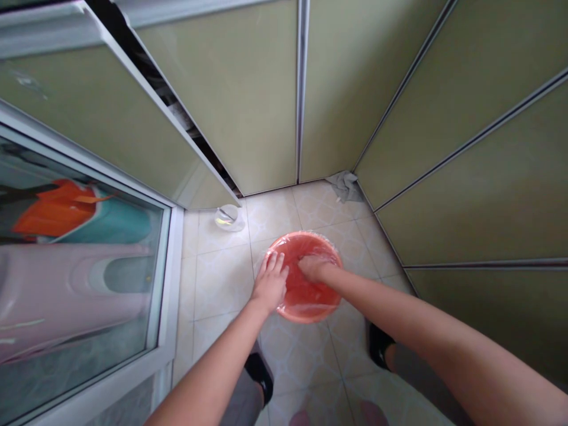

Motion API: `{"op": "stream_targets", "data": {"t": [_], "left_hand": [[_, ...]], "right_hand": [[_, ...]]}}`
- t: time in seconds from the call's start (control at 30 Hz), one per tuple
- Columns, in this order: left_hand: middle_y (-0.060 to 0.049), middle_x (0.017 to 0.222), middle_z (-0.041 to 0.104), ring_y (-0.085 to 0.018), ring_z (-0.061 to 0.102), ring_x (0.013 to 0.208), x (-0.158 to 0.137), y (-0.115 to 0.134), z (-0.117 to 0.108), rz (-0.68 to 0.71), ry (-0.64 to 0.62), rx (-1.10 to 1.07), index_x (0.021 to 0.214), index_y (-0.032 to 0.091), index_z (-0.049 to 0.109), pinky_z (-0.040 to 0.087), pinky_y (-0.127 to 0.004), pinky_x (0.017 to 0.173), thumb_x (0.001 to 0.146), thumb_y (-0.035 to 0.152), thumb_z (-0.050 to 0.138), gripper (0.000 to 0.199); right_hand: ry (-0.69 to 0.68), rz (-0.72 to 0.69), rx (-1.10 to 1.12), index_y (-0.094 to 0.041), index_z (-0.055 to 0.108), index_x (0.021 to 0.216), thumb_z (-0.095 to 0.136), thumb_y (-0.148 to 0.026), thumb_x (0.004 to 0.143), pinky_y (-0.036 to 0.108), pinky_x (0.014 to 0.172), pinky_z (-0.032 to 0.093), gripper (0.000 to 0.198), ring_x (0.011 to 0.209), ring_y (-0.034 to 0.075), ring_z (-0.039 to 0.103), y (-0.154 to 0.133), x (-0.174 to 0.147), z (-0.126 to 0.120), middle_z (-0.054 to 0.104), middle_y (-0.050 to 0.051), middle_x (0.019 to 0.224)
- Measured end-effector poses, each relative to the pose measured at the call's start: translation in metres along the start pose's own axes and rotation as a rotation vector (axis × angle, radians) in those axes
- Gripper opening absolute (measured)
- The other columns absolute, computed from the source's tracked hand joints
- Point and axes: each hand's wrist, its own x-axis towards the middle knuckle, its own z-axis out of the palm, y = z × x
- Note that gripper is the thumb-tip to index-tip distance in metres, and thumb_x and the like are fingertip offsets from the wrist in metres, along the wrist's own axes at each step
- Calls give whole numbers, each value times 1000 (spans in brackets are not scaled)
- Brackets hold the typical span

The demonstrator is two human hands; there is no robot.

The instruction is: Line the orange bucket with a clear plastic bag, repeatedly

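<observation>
A round orange-red basin point(309, 315) stands on the tiled floor between my feet. Clear plastic film point(306, 307) lies in it and sticks out wrinkled past its rim. My left hand point(270, 283) rests at the basin's left side, fingers spread and lying against the film, holding nothing. Inside the basin, towards the right, is my right hand point(314, 267), its back turned up. Its fingertips point down and left against the film and are partly hidden, so I cannot tell whether they grip anything.
Behind the basin on the left, a small clear bowl point(228, 218) sits on the floor by a partly open cabinet door point(133, 130). A grey cloth point(345, 186) lies in the far corner. Panelled walls enclose the right; a glass door point(170, 278) stands left. My shoes point(260, 374) flank the basin.
</observation>
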Motion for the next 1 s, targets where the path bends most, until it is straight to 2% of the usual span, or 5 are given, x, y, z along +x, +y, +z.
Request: {"op": "stream_targets", "data": {"t": [0.13,0.33,0.5,0.7,1.0], "left_hand": [[-10,175,25,-32,13,163,30,-22,1,39,64,33,160,18,43,15,-55,129,87,10,53,75],[-16,176,18,-33,33,156,39,-46,8,-24,116,-41,168,13,23,33,-46,122,93,16,50,80],[-17,176,16,-35,28,158,36,-42,12,-39,154,-70,168,12,20,31,-47,123,92,21,55,85],[-16,173,27,-33,24,159,-18,-11,9,41,265,-77,157,15,48,24,-49,127,99,27,51,60],[-14,159,52,-27,41,151,-95,17,43,254,-43,-55,154,18,52,20,-49,129,97,19,48,57]], "right_hand": [[51,-51,-7,-4,75,113,78,-5,72,39,106,52,41,117,32,71,17,-15,-3,75,22,122],[16,-172,-142,-7,68,131,84,-11,65,44,123,34,68,137,36,57,32,-28,2,67,20,140],[62,-218,-94,-5,67,133,72,-24,86,45,118,37,52,132,36,60,17,-50,-15,68,24,136],[80,-196,117,-17,64,142,56,-37,98,34,104,49,49,124,29,66,-11,-113,-19,68,16,139],[101,-244,-139,-9,55,151,57,-26,97,52,119,36,57,136,33,56,-26,-170,41,61,24,146]]}}
